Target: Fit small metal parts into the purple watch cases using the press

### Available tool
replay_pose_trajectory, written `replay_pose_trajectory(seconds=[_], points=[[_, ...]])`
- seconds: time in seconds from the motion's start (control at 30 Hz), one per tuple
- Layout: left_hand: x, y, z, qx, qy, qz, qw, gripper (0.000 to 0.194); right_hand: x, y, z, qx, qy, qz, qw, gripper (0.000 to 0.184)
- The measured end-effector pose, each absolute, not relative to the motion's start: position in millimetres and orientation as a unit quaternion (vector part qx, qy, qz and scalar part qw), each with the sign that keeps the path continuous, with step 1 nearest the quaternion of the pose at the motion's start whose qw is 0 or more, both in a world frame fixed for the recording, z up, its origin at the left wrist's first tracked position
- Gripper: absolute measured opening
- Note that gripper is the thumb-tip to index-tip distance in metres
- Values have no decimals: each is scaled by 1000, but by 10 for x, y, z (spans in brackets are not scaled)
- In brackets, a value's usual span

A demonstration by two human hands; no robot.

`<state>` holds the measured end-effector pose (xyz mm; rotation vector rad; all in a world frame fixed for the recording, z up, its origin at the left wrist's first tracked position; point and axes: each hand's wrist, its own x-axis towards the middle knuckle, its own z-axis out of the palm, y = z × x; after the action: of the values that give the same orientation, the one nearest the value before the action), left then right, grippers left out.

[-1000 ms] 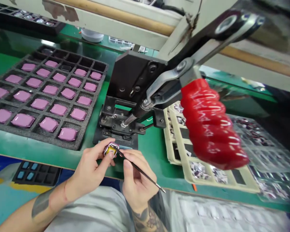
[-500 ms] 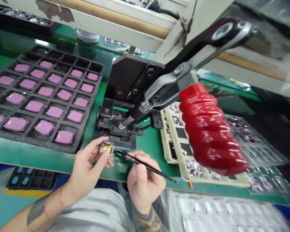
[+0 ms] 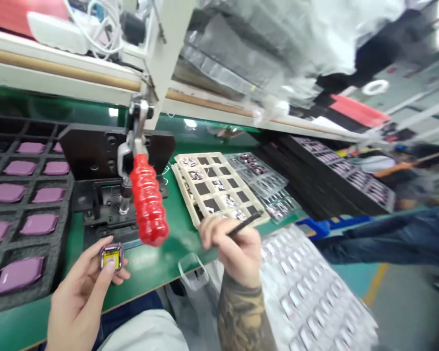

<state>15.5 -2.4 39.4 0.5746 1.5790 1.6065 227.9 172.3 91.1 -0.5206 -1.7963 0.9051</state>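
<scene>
Thumb and fingers of your left hand (image 3: 82, 292) pinched a small purple-rimmed square casing (image 3: 111, 256), its yellow inside facing up, on the near side of the black metal press with the ribbed red handle (image 3: 149, 200); your right hand (image 3: 236, 243) curled closed around a slim black tool (image 3: 246, 223), near the cream plastic compartment tray (image 3: 217, 171) to the right

I hold the case (image 3: 111, 256) at near left in my left hand (image 3: 79, 288): small, squarish, purple-rimmed, its inner side tilted up towards me, yellow inside, partly covered at the near edge. In my right hand (image 3: 239, 247) the slim black tweezers (image 3: 245, 224) slant, visible end pointing far right, the other end hidden.
</scene>
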Motion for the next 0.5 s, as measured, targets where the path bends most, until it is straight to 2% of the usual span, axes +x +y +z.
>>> replay_pose_trajectory(seconds=[0.03,0.1,0.17,0.27,0.33,0.5], points=[[154,-30,377,235,629,627,396,57,2363,1825,957,-248,-793,264,489,15],[125,-48,316,251,633,619,391,59,2428,1954,953,-289,-844,107,439,21],[63,-68,228,277,628,612,392,63,2378,1970,841,-278,-881,61,378,24],[-37,-87,105,310,616,601,404,72,2255,1858,621,-255,-942,-55,210,24],[-69,-86,69,310,619,596,408,77,2243,1791,545,-252,-952,-96,144,28],[13,-73,163,291,630,597,403,80,2617,2049,755,-335,-922,-69,184,38]])
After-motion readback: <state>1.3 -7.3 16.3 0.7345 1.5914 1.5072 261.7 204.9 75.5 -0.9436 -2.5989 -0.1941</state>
